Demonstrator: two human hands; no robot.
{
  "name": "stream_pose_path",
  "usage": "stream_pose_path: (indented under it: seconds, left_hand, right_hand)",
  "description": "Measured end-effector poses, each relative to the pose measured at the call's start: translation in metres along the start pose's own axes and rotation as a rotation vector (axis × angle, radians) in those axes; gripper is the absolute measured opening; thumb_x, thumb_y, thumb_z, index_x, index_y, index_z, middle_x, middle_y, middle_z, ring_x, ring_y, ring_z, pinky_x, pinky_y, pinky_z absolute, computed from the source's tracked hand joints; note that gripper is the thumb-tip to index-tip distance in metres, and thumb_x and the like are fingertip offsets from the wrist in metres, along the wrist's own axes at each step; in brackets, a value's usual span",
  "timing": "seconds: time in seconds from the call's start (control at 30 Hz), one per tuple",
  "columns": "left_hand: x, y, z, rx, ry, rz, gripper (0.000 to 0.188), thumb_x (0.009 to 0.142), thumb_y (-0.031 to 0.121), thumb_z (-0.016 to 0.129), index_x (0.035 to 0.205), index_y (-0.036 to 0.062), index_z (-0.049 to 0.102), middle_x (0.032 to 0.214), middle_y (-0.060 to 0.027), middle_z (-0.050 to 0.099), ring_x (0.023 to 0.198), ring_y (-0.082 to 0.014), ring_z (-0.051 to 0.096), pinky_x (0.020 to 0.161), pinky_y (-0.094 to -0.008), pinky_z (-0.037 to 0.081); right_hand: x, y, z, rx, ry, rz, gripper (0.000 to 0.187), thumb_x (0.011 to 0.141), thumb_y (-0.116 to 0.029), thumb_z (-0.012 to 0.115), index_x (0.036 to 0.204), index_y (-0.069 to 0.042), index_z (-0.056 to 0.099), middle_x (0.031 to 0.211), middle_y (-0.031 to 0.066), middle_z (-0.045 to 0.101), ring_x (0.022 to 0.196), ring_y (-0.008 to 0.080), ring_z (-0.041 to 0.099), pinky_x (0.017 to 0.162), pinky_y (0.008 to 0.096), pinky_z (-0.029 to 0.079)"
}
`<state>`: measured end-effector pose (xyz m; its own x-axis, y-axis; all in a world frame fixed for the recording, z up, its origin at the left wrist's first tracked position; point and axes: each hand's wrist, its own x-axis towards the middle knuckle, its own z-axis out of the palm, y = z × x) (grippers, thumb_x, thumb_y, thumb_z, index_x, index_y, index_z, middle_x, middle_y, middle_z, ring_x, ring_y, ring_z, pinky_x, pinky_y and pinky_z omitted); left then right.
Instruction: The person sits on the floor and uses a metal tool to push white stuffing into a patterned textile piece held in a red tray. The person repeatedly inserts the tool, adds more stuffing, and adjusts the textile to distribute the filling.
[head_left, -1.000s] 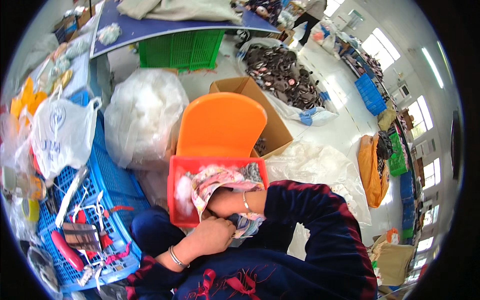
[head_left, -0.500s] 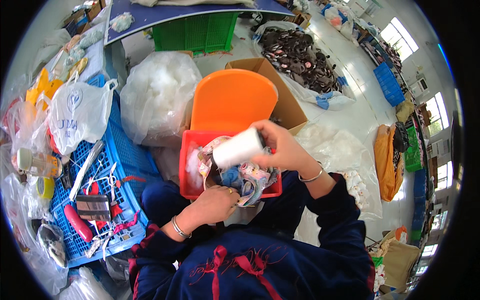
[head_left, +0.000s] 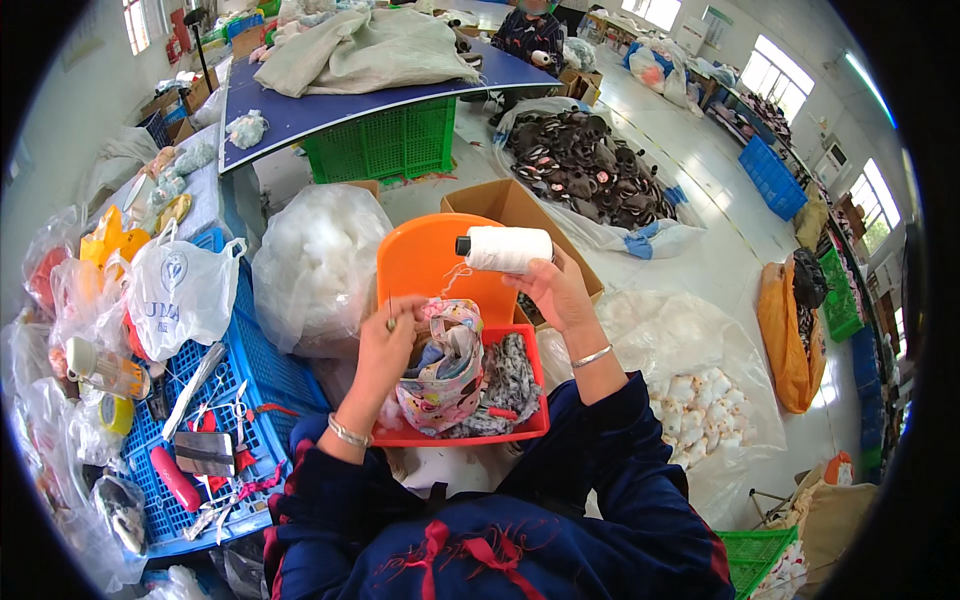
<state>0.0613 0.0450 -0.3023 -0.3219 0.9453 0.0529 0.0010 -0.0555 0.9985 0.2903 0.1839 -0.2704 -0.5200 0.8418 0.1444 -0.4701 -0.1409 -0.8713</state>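
Observation:
Raised in my right hand (head_left: 560,290) is a spool of white thread (head_left: 508,248), lying sideways with its dark core end toward the left. A loose thread end (head_left: 455,277) hangs from it. My left hand (head_left: 393,340) is closed in a pinch, and a thin needle (head_left: 390,302) sticks up from its fingers. Those fingertips are beside the rim of a printed fabric pouch (head_left: 440,395); I cannot tell if they grip it. Bluish cloth shows inside the pouch, which sits in a red plastic box (head_left: 535,415). Grey fluffy material (head_left: 508,375) lies beside it.
An orange chair back (head_left: 400,265) rises behind the box. On the left, a blue crate (head_left: 262,385) carries scissors (head_left: 240,405) and other tools. A bag of white stuffing (head_left: 320,260), a cardboard box (head_left: 500,205) and a pile of dark pieces (head_left: 590,170) lie beyond.
My right hand has lifted the thread spool up and away from the box. My left hand has risen to the pouch's rim, a needle now showing in it. The pouch stands more upright.

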Motion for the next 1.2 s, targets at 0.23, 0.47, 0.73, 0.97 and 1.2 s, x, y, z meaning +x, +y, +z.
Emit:
stream_pose_path:
  seconds: [0.23, 0.47, 0.73, 0.97, 1.2]
  left_hand:
    - [0.061, 0.048, 0.026, -0.039, -0.126, 0.059, 0.044, 0.089, 0.033, 0.066, 0.117, -0.0013, 0.065, 0.075, 0.0015, 0.057, 0.056, -0.0017, 0.046, 0.050, -0.0190, 0.039]
    - [0.089, 0.055, 0.053, -0.210, -0.316, -0.101, 0.041, 0.089, 0.038, 0.067, 0.100, -0.0017, 0.063, 0.063, 0.0012, 0.051, 0.047, -0.0039, 0.044, 0.043, -0.0206, 0.034]
    - [0.101, 0.049, 0.084, -0.450, -0.272, -0.170, 0.035, 0.092, 0.038, 0.065, 0.087, 0.0034, 0.057, 0.059, 0.0027, 0.047, 0.042, -0.0045, 0.041, 0.041, -0.0221, 0.033]
    - [0.102, 0.058, 0.090, -0.472, -0.291, -0.179, 0.036, 0.092, 0.037, 0.064, 0.092, 0.0012, 0.061, 0.060, 0.0026, 0.048, 0.044, -0.0043, 0.041, 0.041, -0.0221, 0.033]
    - [0.104, 0.051, 0.085, -0.468, -0.275, -0.150, 0.037, 0.092, 0.037, 0.065, 0.093, -0.0006, 0.064, 0.059, 0.0026, 0.048, 0.043, -0.0043, 0.039, 0.041, -0.0217, 0.031]
  right_hand:
    - [0.011, -0.014, 0.001, -0.081, -0.041, 0.007, 0.052, 0.088, -0.019, 0.068, 0.130, 0.005, 0.047, 0.120, 0.0132, 0.058, 0.106, 0.0237, 0.061, 0.087, 0.0382, 0.055]
    - [0.042, -0.037, -0.037, 0.053, 0.123, -0.100, 0.017, 0.094, -0.016, 0.059, 0.098, 0.001, 0.056, 0.094, 0.0087, 0.058, 0.086, 0.0172, 0.059, 0.087, 0.0410, 0.053]
    - [0.069, -0.125, -0.023, 0.580, -0.218, -0.740, 0.030, 0.087, -0.005, 0.045, 0.060, -0.012, 0.033, 0.055, -0.0026, 0.029, 0.041, 0.0078, 0.026, 0.109, 0.0535, 0.040]
    - [0.064, -0.102, -0.027, 0.567, -0.116, -0.687, 0.032, 0.086, -0.004, 0.045, 0.059, -0.013, 0.030, 0.053, -0.0033, 0.026, 0.041, 0.0075, 0.024, 0.105, 0.0533, 0.045]
    - [0.058, -0.082, -0.012, -0.155, 0.379, -0.492, 0.029, 0.093, -0.010, 0.054, 0.065, -0.008, 0.048, 0.061, -0.0037, 0.041, 0.048, 0.0045, 0.035, 0.078, 0.0388, 0.059]
